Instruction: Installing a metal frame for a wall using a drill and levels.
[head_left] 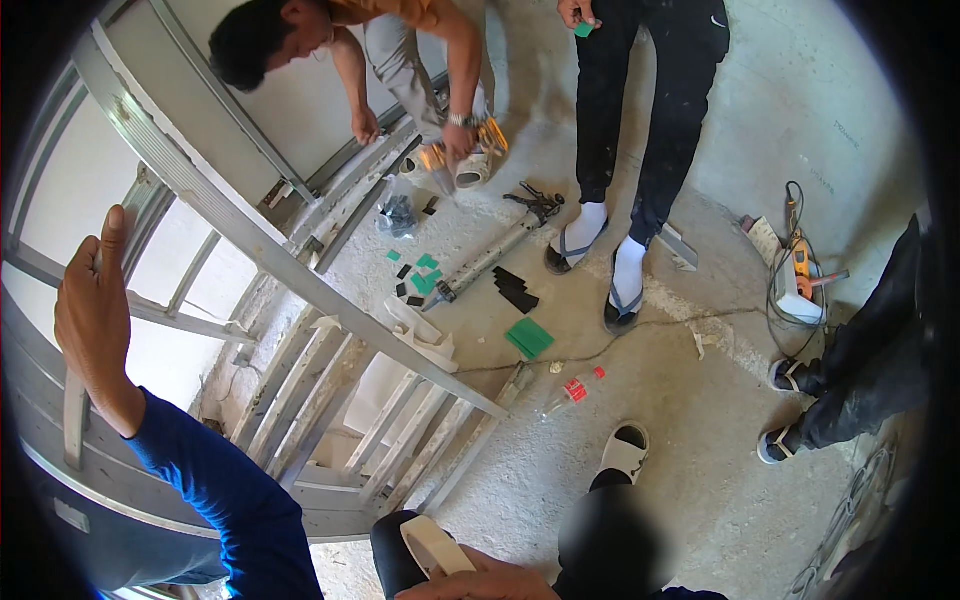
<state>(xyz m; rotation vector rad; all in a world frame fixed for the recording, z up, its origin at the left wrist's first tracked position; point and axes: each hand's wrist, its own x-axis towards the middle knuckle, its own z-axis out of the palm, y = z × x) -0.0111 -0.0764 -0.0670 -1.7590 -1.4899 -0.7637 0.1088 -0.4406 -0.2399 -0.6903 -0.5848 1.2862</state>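
My left hand [95, 310] is raised at the far left, fingers curled round an upright bar of a silver metal frame [290, 270] that looks like a ladder. Part of those fingers is hidden behind the hand. Low in the middle, my right hand [480, 585] holds a cream roll of tape [437, 548] beside my knee. Only part of this hand shows above the lower edge.
One person crouches with a yellow power drill [435, 157]; two others stand nearby. On the floor lie a caulking gun [490, 250], green pads [529, 339], black pads [515, 290], a plastic bottle [572, 392] and a corded orange tool [800, 262].
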